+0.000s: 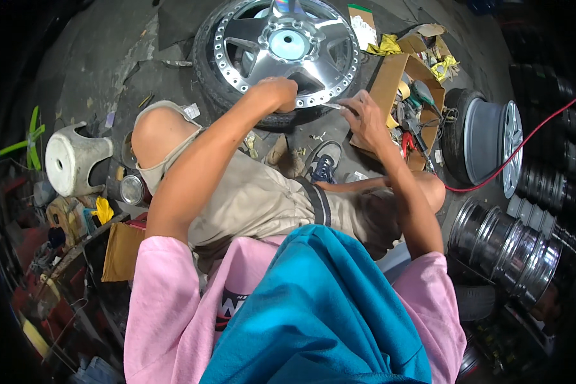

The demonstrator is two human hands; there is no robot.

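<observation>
A polished silver alloy wheel (326, 57) with a ring of small holes round its lip lies face up, with a black tire (205, 83) around it. My left hand (275, 95) is closed in a fist over the near part of the wheel's lip; whatever it grips is hidden. Just right of it, at the wheel's near right edge, my right hand (365, 118) pinches a thin pale strip (331, 105) between thumb and fingers. The strip points left, toward the lip, and its exact kind is too small to tell.
A cardboard box (390, 80) full of tools stands right of the wheel. Beyond it are another wheel with a tire (486, 141), a red hose (486, 184) and stacked metal rims (505, 246). At left are a white stool (70, 160) and a tin can (133, 189).
</observation>
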